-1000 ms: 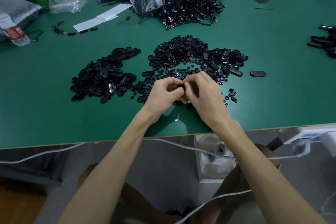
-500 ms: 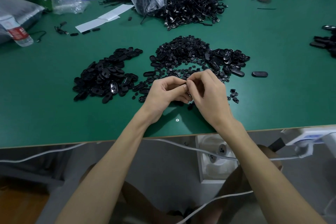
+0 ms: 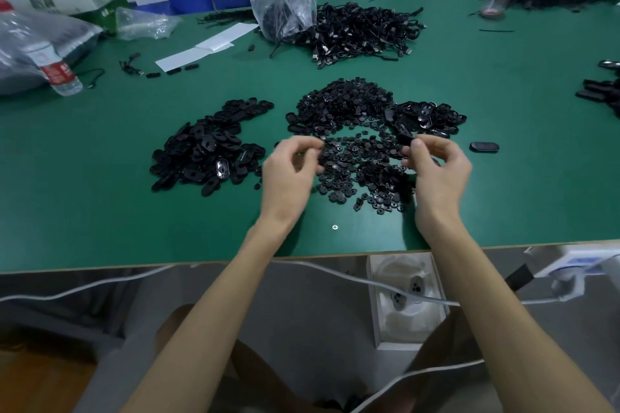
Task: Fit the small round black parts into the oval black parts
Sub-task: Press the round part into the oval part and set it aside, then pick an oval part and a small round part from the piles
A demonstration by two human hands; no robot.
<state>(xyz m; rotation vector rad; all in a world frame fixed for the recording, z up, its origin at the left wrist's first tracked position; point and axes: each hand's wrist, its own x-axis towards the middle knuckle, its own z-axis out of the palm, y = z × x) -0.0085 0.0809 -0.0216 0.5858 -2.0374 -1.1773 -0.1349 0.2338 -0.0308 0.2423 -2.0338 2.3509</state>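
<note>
**Hands part over the heaps: one fit looks finished**

From the head camera, your hands have come apart. Half a second ago they were pressed together over the near edge of the parts. Now your left hand (image 3: 290,174) sits left of the round parts (image 3: 355,157) and your right hand (image 3: 439,171) sits to their right. That split suggests one fitting is done and the next pair is being fetched.

Your left hand is blurred, with its fingers curled towards the thumb. I cannot tell whether it holds a piece. Your right thumb and forefinger meet at the near edge of the right-hand heap of oval parts (image 3: 426,117). They seem to be on a dark piece there, but black against black leaves that unsure.

The round parts lie mid-table in a loose spill, like small flat buttons, many with a pale dot at the centre. A second, larger heap of ovals (image 3: 208,151) lies to the left. These are flat, with rounded ends, dull black, and several have a hole through them. One shows a shiny grey inset. A lone oval (image 3: 484,146) lies apart, right of your right hand.

The table (image 3: 100,211) has a smooth green top, and a small bright screw (image 3: 334,227) lies near its edge. Farther off are a tangle of black cables (image 3: 362,33) and a crinkled clear bag (image 3: 281,0).
</note>
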